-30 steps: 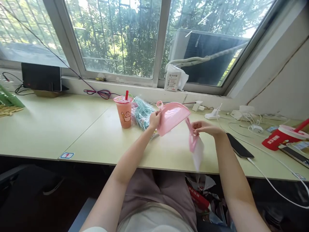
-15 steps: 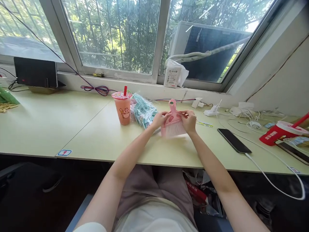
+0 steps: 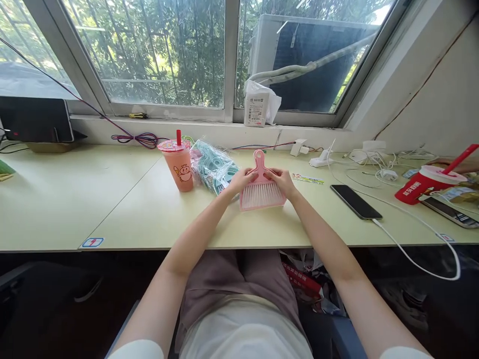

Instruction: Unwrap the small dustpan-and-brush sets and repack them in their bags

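Note:
A small pink hand brush (image 3: 261, 192) with pale bristles is nested against a matching pink dustpan (image 3: 245, 205), handle pointing away from me. My left hand (image 3: 242, 180) grips its left shoulder, fingers closed. On the opposite shoulder my right hand (image 3: 281, 181) is closed too, thumb near the middle. The set appears held just over the table, bristles toward me; whether its lower edge touches the surface I cannot tell. Left of my left hand lies a clear plastic bag of light-blue items (image 3: 215, 167). Beside that stands a cup of orange drink (image 3: 178, 167) with a red straw.
A black phone (image 3: 355, 201) on a white cable lies to the right. Farther right are a red cup (image 3: 415, 187), another phone (image 3: 454, 212) and another person's hand (image 3: 447, 163). Chargers and tangled cables (image 3: 381, 162) sit at the back. A tablet (image 3: 35, 119) leans back left.
The brush and dustpan have settled from a blurred motion into a steady hold, bristles squarely toward me. The camera view has shifted slightly. Another person's hand has appeared by the red cup.

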### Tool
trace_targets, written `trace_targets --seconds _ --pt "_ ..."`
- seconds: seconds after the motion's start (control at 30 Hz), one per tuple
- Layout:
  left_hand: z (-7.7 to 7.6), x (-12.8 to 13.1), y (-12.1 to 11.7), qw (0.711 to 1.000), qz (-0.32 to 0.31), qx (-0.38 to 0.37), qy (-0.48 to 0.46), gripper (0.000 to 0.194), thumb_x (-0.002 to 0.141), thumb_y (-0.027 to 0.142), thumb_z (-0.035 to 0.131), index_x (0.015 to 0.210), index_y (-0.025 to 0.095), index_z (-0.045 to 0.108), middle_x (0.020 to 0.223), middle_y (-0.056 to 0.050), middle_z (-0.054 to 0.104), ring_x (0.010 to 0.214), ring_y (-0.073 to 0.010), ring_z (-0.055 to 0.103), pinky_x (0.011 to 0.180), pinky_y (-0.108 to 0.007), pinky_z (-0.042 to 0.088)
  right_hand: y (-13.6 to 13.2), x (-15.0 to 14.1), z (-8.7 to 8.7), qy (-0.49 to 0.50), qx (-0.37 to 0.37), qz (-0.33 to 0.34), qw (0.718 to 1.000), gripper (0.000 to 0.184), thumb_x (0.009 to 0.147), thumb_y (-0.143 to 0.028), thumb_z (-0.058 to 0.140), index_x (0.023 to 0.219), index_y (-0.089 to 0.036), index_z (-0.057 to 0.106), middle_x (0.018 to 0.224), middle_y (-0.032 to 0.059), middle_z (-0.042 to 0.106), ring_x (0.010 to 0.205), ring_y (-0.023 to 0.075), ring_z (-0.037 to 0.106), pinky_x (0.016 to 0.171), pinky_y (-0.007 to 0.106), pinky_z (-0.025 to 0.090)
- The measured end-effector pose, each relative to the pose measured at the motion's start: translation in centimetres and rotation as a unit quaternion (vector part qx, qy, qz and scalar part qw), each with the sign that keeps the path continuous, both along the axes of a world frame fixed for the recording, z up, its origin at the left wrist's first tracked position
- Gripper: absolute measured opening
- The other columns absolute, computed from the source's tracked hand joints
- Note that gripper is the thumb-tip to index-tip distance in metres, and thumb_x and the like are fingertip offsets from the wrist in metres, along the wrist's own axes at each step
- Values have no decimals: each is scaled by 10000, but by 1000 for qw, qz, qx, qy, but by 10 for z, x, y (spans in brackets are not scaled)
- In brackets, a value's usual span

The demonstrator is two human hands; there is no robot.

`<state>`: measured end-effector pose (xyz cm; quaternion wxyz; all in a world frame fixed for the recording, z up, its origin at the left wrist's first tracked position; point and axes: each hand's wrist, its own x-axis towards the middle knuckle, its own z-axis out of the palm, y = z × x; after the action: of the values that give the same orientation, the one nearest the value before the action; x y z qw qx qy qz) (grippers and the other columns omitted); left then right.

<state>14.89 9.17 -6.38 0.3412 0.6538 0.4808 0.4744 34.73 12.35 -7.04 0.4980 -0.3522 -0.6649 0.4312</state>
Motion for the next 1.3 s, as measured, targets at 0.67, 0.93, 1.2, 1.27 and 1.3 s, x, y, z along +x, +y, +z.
trace_targets --seconds 0.67,0.93,1.2,1.27,1.3 --pt "4 -9 -8 985 -105 -117 -68 423 658 350 827 1002 134 710 925 -55 706 869 -207 636 762 -292 464 46 46 -10 -37 -20 -156 987 777 921 -836 352 1376 -260 607 1485 124 594 1390 286 540 1127 505 457" --pt "3 -11 6 929 -20 -80 -360 320 787 270 761 1085 177 696 1042 -77 733 1047 -218 688 966 -326 545 62 77 -39 -520 1 -200 831 418 998 -301 557 1371 -137 651 1507 193 557 1456 354 477 1206 561 347" --pt "-3 -23 14 916 15 -72 -395 276 793 247 758 1037 141 686 907 -39 734 864 -148 683 896 -283 558 46 51 -25 -450 109 -67 884 336 878 -181 676 1193 -230 782 1179 39 778 1125 253 734 1027 362 524" --pt "-5 -24 17 912 24 -71 -403 315 779 252 776 1062 147 682 875 -27 730 849 -142 682 893 -278 557 41 46 -24 -455 128 -63 879 308 885 -135 630 1111 -241 810 1151 25 786 1083 239 747 1006 352 533" --pt "-6 -24 18 910 28 -70 -407 337 771 255 786 1072 150 679 864 -22 728 844 -139 682 893 -274 555 39 44 -24 -461 135 -64 875 302 884 -117 617 1074 -237 819 1148 29 787 1079 237 747 1000 347 535"
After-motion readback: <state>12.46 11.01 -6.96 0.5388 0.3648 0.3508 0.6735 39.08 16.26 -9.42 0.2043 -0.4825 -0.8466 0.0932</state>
